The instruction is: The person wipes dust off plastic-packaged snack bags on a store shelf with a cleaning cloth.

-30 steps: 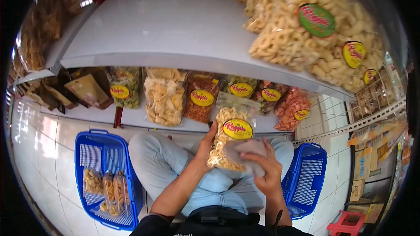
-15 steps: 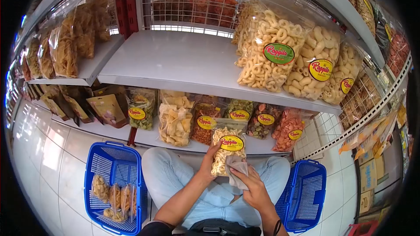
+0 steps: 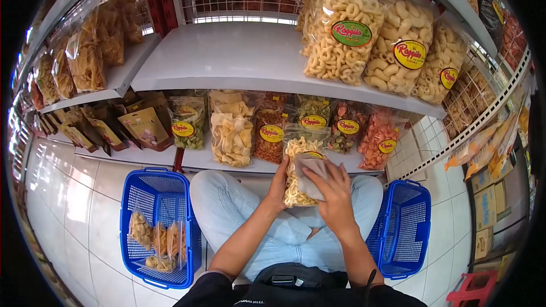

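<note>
My left hand [image 3: 278,185] grips the left edge of a clear snack bag [image 3: 297,162] of pale ring crackers, held upright over my lap. My right hand [image 3: 334,193] presses a grey cloth [image 3: 311,175] flat against the front of that bag, covering most of its yellow label. The bag sits in front of the lower shelf [image 3: 193,160], which carries similar labelled snack bags [image 3: 231,133]. I am seated on the tiled floor in light blue jeans.
A blue basket [image 3: 149,193] on my left holds several snack bags [image 3: 159,244]. Another blue basket [image 3: 405,230] stands on my right. The middle shelf [image 3: 239,62] carries large ring-cracker bags [image 3: 341,31] at its right. A red stool [image 3: 469,291] is at the lower right.
My right hand has slid the cloth up over the bag's front, now hiding the label. The bag has risen slightly, and my view has tilted up a little.
</note>
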`<action>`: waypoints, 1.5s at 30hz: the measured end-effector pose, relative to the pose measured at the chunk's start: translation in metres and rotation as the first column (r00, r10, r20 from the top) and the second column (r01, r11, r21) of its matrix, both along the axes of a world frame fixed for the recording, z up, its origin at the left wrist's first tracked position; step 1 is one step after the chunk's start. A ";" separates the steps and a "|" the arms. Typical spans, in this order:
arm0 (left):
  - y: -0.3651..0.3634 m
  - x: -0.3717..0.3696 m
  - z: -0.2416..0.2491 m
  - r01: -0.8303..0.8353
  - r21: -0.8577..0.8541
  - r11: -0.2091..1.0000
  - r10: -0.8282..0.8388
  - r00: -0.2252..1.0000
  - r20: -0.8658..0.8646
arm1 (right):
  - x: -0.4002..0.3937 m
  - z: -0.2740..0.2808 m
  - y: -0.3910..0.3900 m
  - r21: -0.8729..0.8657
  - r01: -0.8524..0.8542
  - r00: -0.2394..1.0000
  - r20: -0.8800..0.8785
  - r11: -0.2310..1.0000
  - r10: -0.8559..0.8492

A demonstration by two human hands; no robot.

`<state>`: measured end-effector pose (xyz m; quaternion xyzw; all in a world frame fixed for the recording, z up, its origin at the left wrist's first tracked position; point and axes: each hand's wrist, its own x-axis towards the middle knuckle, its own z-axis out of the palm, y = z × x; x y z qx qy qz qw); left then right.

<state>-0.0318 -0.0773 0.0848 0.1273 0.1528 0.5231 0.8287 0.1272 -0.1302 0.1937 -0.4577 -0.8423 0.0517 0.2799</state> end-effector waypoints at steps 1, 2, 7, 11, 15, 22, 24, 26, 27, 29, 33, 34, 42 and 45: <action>0.001 -0.002 -0.004 -0.001 -0.017 1.000 0.001 1.000 0.013 | -0.006 -0.007 0.001 -0.008 -0.027 0.999 0.034 1.000 0.028; 0.003 -0.005 -0.011 -0.007 -0.033 0.999 0.008 1.000 0.026 | -0.011 -0.018 0.001 -0.014 -0.059 0.996 0.068 0.998 0.060; 0.015 -0.020 -0.024 -0.069 -0.096 0.993 0.077 0.994 0.082 | -0.021 -0.033 -0.018 -0.101 -0.183 0.967 0.163 0.978 0.198; 0.023 -0.011 -0.024 -0.255 -0.005 0.967 0.255 0.967 0.002 | -0.015 -0.037 -0.026 -0.083 -0.266 0.952 0.136 0.960 0.275; 0.017 -0.008 -0.004 -0.184 -0.064 0.981 0.184 0.983 -0.013 | 0.001 -0.047 -0.031 -0.155 -0.299 0.948 0.066 0.942 0.312; 0.022 0.000 -0.033 -0.045 -0.035 0.998 0.053 0.962 0.269 | 0.041 -0.067 -0.023 -0.327 0.126 0.853 -0.446 0.936 -0.271; 0.020 0.003 -0.028 -0.077 0.035 0.996 0.067 0.972 0.224 | 0.024 -0.052 0.003 -0.175 0.096 0.944 -0.297 0.980 -0.145; 0.020 0.008 -0.018 -0.215 0.003 0.977 0.213 0.971 0.104 | 0.014 -0.052 0.012 -0.204 0.025 0.961 -0.266 0.979 -0.080; 0.020 0.007 -0.017 -0.280 -0.003 0.960 0.280 0.959 0.040 | 0.013 -0.057 0.012 -0.222 0.006 0.965 -0.256 0.975 -0.064; 0.020 0.000 -0.022 -0.252 -0.044 0.967 0.255 0.964 0.077 | 0.011 -0.065 0.009 -0.258 -0.034 0.971 -0.237 0.966 -0.029; 0.023 -0.004 -0.028 -0.251 -0.087 0.964 0.260 0.958 0.118 | 0.025 -0.071 -0.005 -0.342 -0.085 0.968 -0.251 0.936 -0.004; 0.023 -0.004 -0.026 -0.250 -0.093 0.964 0.260 0.959 0.117 | 0.031 -0.077 -0.008 -0.338 -0.096 0.965 -0.263 0.936 0.004; 0.024 -0.002 -0.026 -0.256 -0.004 0.967 0.251 0.942 0.222 | 0.058 -0.083 -0.020 -0.284 -0.244 0.918 -0.375 0.927 0.127; 0.025 0.000 -0.026 -0.240 0.000 0.971 0.237 0.956 0.175 | 0.082 -0.091 -0.023 -0.364 -0.223 0.871 -0.491 0.904 0.017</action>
